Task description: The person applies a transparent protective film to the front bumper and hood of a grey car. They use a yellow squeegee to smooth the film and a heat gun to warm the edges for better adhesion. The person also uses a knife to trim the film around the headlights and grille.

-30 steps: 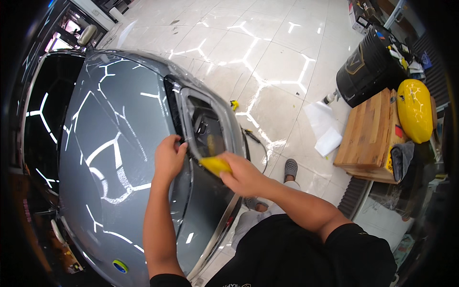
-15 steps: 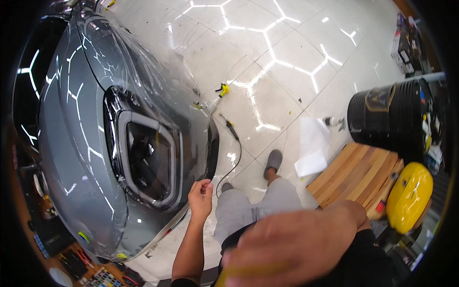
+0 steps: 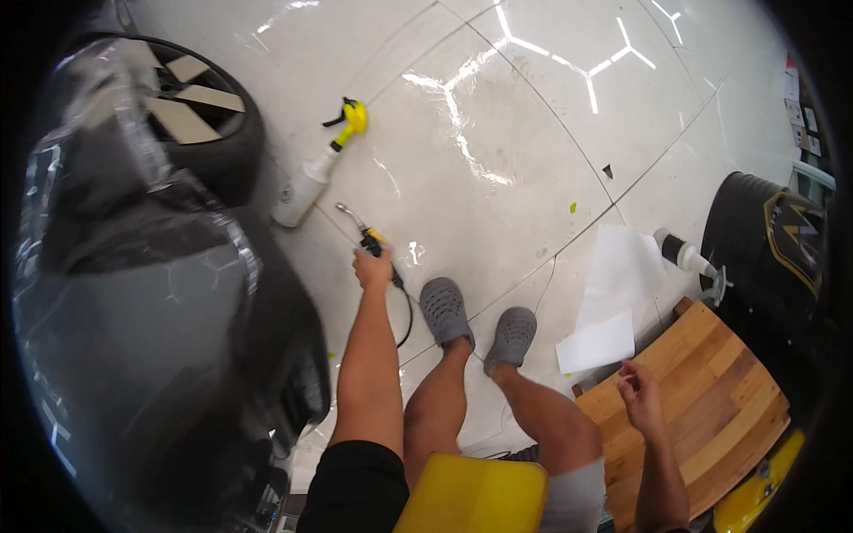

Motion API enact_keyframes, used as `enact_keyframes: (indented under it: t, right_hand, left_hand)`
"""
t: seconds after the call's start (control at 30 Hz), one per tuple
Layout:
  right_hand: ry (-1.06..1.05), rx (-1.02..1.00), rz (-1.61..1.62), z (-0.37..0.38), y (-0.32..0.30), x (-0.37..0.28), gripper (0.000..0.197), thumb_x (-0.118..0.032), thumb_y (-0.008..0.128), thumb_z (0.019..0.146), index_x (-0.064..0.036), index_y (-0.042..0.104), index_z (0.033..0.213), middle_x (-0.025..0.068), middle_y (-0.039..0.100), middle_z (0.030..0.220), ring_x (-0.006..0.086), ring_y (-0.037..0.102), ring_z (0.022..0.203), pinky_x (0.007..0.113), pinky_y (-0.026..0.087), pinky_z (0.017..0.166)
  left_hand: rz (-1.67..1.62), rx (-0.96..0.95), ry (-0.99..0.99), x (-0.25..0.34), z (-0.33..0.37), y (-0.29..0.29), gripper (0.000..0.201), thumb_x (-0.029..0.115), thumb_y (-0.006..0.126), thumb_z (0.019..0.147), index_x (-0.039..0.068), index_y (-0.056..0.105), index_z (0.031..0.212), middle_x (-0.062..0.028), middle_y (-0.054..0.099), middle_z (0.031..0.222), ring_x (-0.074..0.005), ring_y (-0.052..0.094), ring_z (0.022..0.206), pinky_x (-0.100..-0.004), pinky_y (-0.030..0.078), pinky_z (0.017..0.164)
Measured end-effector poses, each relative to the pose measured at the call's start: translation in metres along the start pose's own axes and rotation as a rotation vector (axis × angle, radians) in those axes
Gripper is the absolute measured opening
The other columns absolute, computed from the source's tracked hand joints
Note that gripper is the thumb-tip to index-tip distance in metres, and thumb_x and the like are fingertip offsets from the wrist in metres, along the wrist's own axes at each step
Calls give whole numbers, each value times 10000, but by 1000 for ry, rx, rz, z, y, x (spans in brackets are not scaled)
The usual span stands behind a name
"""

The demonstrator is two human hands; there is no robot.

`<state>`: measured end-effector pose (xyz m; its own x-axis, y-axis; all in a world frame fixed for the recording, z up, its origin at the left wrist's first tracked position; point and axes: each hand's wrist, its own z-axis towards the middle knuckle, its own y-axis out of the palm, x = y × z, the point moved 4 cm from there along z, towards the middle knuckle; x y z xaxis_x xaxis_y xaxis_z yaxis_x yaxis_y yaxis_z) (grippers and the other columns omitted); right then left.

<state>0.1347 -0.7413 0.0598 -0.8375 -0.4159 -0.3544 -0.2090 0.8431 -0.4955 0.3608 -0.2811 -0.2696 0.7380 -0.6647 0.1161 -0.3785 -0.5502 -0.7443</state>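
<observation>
On the floor beside the car, a gas torch with a curved metal nozzle, a black and yellow handle and a black hose lies under my left hand. The fingers are closed around its handle. Above the wooden bench, my right hand is loosely bent, its fingers partly apart and holding nothing visible. A flat yellow plastic piece shows very close at the lower edge, in neither hand; what supports it is hidden.
At left stands the dark grey car body with film on it, above a wheel. A spray bottle lies near the wheel. White sheets, another bottle and a black drum are at right.
I have bent down and the view has moved lower. My left hand has gone from beside the car to the torch and closed on it. My right hand has moved right, away from the yellow piece.
</observation>
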Motion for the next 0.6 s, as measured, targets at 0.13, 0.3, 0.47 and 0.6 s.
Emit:
enact_keyframes:
  t: [0.13, 0.3, 0.47, 0.6]
  right_hand:
    - [-75, -7, 105, 82, 34, 2, 360, -48, 614, 879, 9, 555, 1230, 101, 618, 1058, 152, 604, 841, 278, 504, 702]
    - [-316, -157, 277, 79, 53, -164, 425, -84, 605, 907, -6, 489, 1308, 101, 607, 1057, 151, 585, 871, 280, 508, 724]
    - [-404, -307, 494, -11, -6, -358, 502, -160, 570, 949, -32, 392, 1400, 96, 560, 1124, 128, 537, 973, 260, 470, 818]
    - [-588, -491, 542, -55, -80, -495, 476, -149, 519, 973, -35, 369, 1410, 49, 531, 1190, 121, 498, 1078, 259, 405, 939]
  left_hand:
    - [-11, -49, -68, 39, 42, 38, 860, 319, 759, 760, -90, 277, 1342, -325, 480, 1260, -435, 510, 1169, -464, 438, 992]
    - [-281, -139, 332, 90, -111, -45, 741, 257, 747, 782, -63, 368, 1332, -266, 479, 1318, -404, 492, 1209, -410, 402, 1026]
    - [-525, -279, 609, 241, -325, -269, 768, 279, 737, 802, -58, 339, 1366, -267, 520, 1266, -374, 548, 1159, -418, 447, 955]
    - [-479, -38, 763, 327, -389, -425, 754, 310, 712, 824, -58, 346, 1371, -258, 542, 1219, -367, 555, 1095, -401, 436, 942]
